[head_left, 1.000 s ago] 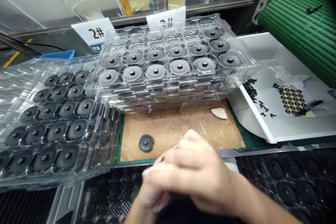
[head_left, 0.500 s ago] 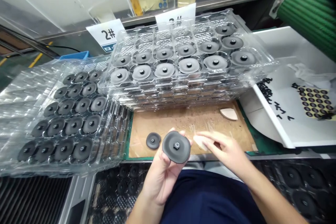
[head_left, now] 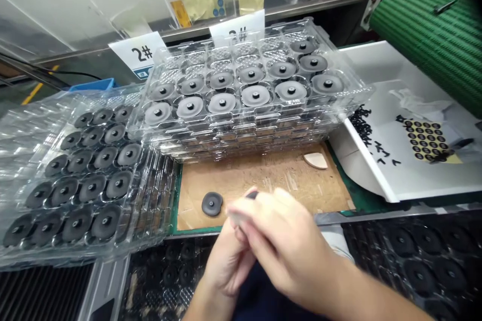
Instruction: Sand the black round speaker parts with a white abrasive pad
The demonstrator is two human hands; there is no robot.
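Note:
My left hand (head_left: 229,261) and my right hand (head_left: 282,246) are close together above the front edge of a worn cork-brown board (head_left: 263,180). Only a rim of a dark rubber disc (head_left: 253,194) shows between them, the rest hidden by my fingers. A blurred pale pad (head_left: 235,218) shows at my right fingertips. A smaller dark disc (head_left: 212,204) lies on the board left of my hands. A second pale wedge-shaped piece (head_left: 315,160) rests near the board's back edge.
A stack of clear trays (head_left: 241,133) holding grey discs stands behind the board, and a lower stack (head_left: 158,180) with dark discs lies to the left. A white tray (head_left: 376,180) holds a dotted sheet at right, beneath a green ribbed belt (head_left: 422,35).
The large disc, shown face-up on my left palm before, is now mostly covered as my right hand has closed over it. My hands have come together, and the view has shifted slightly.

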